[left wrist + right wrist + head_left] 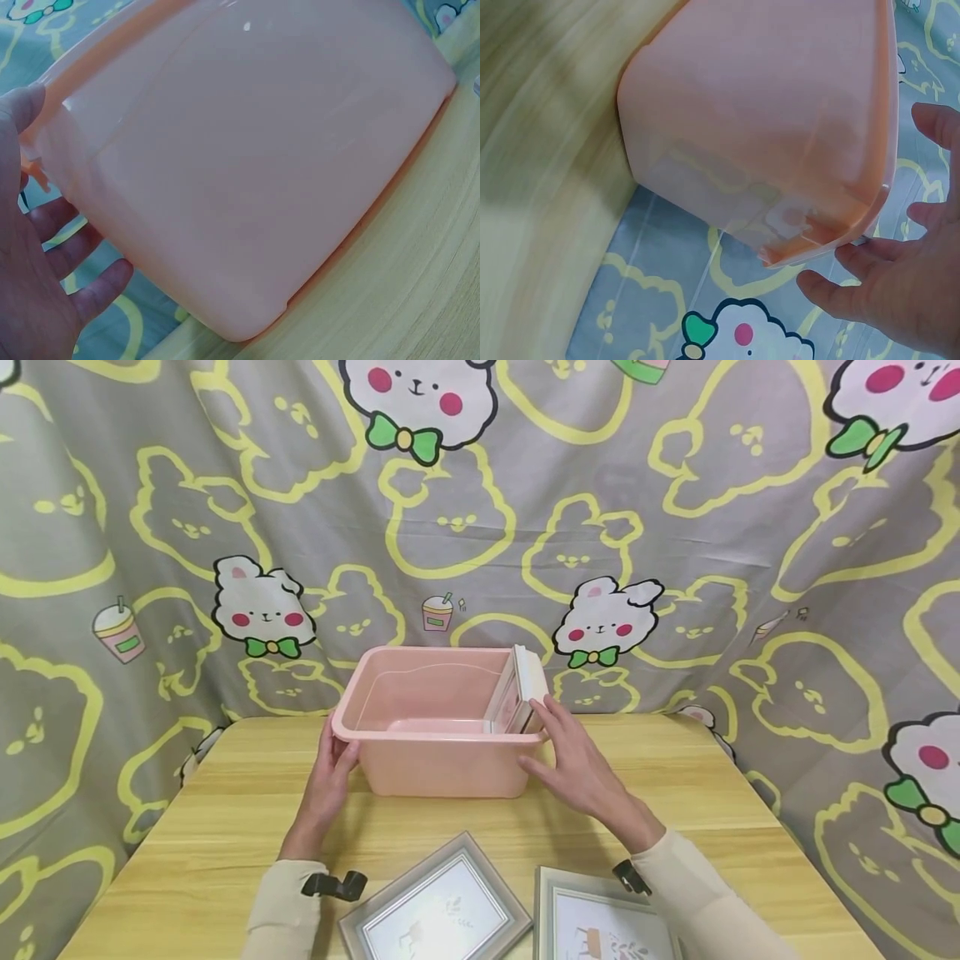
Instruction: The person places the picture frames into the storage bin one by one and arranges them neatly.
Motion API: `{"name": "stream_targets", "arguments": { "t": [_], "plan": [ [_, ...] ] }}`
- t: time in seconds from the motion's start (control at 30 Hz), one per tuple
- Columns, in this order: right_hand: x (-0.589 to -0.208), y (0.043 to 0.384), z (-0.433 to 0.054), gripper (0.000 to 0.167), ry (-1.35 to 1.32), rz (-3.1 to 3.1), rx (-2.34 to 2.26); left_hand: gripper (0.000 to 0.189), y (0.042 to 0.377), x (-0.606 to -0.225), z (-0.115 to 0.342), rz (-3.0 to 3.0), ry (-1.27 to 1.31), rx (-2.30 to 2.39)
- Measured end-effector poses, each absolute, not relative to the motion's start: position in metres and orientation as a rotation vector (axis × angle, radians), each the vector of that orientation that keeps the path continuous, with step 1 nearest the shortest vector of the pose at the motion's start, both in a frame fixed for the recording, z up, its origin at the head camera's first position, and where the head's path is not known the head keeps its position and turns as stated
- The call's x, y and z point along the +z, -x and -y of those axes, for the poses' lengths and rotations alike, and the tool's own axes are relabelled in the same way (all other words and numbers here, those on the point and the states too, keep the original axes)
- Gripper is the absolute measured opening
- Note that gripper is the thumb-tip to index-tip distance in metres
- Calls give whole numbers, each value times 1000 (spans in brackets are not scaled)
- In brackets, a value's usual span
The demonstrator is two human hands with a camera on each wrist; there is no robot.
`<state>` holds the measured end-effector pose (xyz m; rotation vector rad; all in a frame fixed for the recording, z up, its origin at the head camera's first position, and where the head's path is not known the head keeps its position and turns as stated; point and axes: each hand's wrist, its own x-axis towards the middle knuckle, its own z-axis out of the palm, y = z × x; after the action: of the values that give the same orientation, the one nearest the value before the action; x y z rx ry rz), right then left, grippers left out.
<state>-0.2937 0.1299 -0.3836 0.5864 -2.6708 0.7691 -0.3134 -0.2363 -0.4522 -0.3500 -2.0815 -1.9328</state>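
A pink plastic basin [442,768] stands on the table, its long side toward me. At its left front corner my left hand [333,772] holds the rim, the thumb in front and the fingers along the end wall; the left wrist view shows the thumb [28,105] on the rim. My right hand [581,768] is at the basin's right end with fingers spread. Its fingertips meet the rim beside a white-edged picture frame [531,677], while the thumb stays off the wall in the right wrist view. That frame leans upright inside the basin, its lower part hidden.
Two more picture frames lie face up near me: a grey one [480,877] set at an angle and a pale one [551,893] partly under my right forearm. Behind the wooden table [247,777] hangs a patterned curtain [465,585].
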Motion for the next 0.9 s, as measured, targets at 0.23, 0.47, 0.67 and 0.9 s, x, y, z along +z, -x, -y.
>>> {"name": "stream_targets", "arguments": {
  "t": [0.23,0.47,0.67,0.9],
  "plan": [
    [-389,286,-131,82,-624,2622,735,64,315,-456,237,2047,387,-1935],
    [-395,276,-139,83,-650,2605,722,63,314,-455,237,2074,366,-1932],
    [-401,264,-149,80,-647,2632,763,61,313,-454,236,2082,344,-1929],
    [-413,246,-169,70,-655,2655,728,62,313,-453,236,2088,354,-1923]
  ]
}}
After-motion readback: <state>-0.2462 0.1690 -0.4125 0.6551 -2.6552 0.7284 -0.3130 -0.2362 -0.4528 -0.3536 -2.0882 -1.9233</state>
